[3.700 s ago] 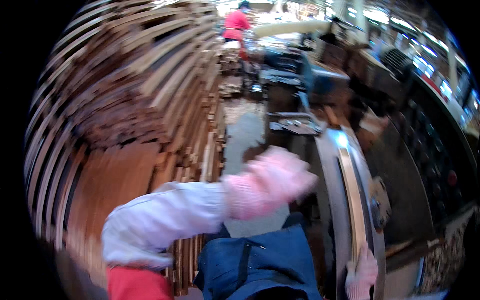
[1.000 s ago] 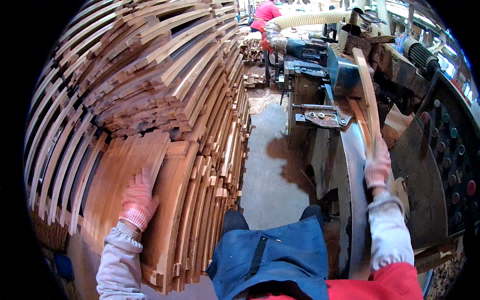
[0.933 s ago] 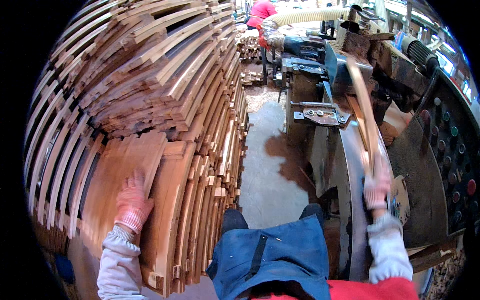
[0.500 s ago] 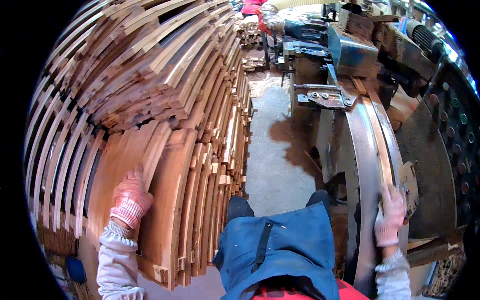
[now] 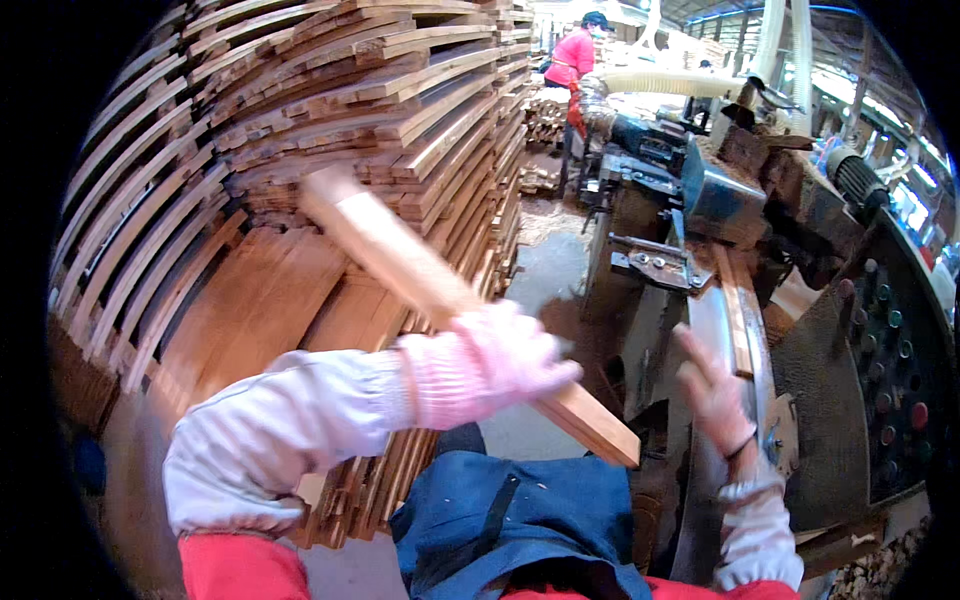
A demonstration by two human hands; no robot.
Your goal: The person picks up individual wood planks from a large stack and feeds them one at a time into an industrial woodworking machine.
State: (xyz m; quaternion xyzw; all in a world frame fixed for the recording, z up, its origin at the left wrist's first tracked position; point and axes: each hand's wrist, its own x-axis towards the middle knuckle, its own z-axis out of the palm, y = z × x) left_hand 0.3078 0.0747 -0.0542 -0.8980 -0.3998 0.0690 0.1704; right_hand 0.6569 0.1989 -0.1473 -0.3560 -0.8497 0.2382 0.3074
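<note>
A wooden board [image 5: 400, 255] lies slantwise across my front, its upper end blurred by motion. My left hand [image 5: 485, 365], in a pink knit glove, is wrapped round the board's middle. At the machine on the right, my right hand [image 5: 715, 400] is raised over the metal bed [image 5: 690, 525] with its fingers spread and nothing in them. Just ahead of those fingers, a narrow wooden strip [image 5: 737, 320] rests along the bed, its far end running under the machine head [image 5: 722, 195].
Tall stacks of curved wooden boards [image 5: 450, 130] fill the left side. A control panel [image 5: 890, 370] with round buttons stands at the right. Between stacks and machine runs a grey floor aisle [image 5: 545, 270]. Farther back, a person in red [image 5: 572, 58] stands near a ribbed hose [image 5: 670, 82].
My left hand has lifted a board off the stack and swung it rightward in front of me. My right hand has let go of the strip, which has moved farther into the machine.
</note>
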